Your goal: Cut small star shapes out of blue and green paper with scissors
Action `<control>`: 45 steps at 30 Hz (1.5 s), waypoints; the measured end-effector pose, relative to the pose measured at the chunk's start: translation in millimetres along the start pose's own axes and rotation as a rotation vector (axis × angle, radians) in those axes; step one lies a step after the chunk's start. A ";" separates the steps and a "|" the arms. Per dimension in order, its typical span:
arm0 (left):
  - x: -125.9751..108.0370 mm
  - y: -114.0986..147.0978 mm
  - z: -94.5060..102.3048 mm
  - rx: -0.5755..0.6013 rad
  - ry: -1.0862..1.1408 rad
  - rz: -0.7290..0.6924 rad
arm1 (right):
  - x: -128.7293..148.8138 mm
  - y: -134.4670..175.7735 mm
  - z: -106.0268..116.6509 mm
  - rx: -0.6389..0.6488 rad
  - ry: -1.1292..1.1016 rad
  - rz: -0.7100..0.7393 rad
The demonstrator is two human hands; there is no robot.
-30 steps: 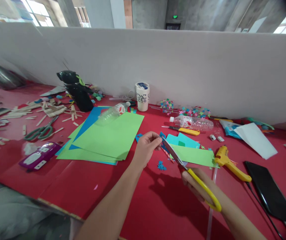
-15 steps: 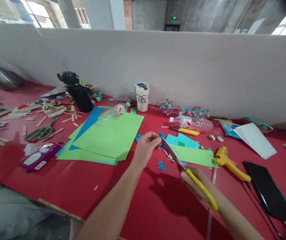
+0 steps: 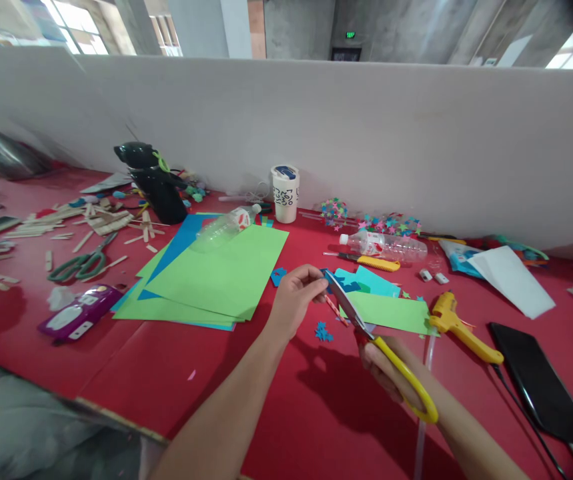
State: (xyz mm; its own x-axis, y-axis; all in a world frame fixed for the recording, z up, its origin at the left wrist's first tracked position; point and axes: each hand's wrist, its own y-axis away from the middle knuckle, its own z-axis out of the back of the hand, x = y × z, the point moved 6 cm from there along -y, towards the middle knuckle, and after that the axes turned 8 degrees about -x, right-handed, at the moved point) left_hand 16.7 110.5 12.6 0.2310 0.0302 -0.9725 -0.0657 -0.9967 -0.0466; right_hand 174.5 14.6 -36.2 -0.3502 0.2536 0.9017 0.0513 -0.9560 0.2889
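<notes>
My right hand [image 3: 389, 367] grips a pair of scissors [image 3: 350, 310] with yellow handles, its blades pointing up and left. At the blade tips, my left hand [image 3: 293, 297] pinches a small piece of blue paper [image 3: 325, 273], mostly hidden by fingers and blades. Below the blades lies a little heap of blue paper stars [image 3: 323, 332]. Blue paper scraps [image 3: 279, 276] rest behind my left hand. Right of the scissors are a green paper strip [image 3: 391, 312] and turquoise paper [image 3: 379, 283].
Green sheets [image 3: 216, 273] lie to the left under a plastic bottle [image 3: 226, 227]. A yellow glue gun [image 3: 461, 327], black phone [image 3: 541, 380] and utility knife [image 3: 379, 264] lie right. A cup [image 3: 285, 195] stands by the partition. Green scissors [image 3: 83, 261] and wooden sticks lie far left.
The scissors' tips have shifted slightly at the blue paper in my left hand. A blue scrap shows more clearly behind the blades. The other person's hand at far left has drawn back.
</notes>
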 end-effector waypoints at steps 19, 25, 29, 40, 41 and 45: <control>-6.8 -0.5 6.1 -0.103 -0.101 -0.110 | 6.2 0.4 -0.1 -0.026 0.010 0.006; 0.7 -0.2 2.3 -0.043 -0.011 -0.003 | 5.7 -0.4 1.0 -0.041 -0.008 0.022; 0.2 -0.5 -0.1 -0.006 0.022 -0.012 | 7.1 -0.3 1.4 -0.053 -0.005 0.029; 5.6 -2.2 2.0 0.001 0.041 0.008 | -0.1 -4.2 0.5 -0.056 -0.005 0.022; 6.7 -2.4 2.5 -0.002 0.043 0.018 | -1.9 -4.8 0.9 -0.071 -0.031 0.014; 13.9 -2.4 1.6 -0.005 0.056 0.088 | -5.4 -7.3 9.0 -0.183 -0.154 0.027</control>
State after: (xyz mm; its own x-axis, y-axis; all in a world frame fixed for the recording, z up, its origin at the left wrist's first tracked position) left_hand 18.5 113.5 -1.2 0.2786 -0.0621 -0.9584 -0.0832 -0.9957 0.0403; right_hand 184.5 21.5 -40.3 -0.2032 0.2337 0.9508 -0.1165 -0.9700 0.2135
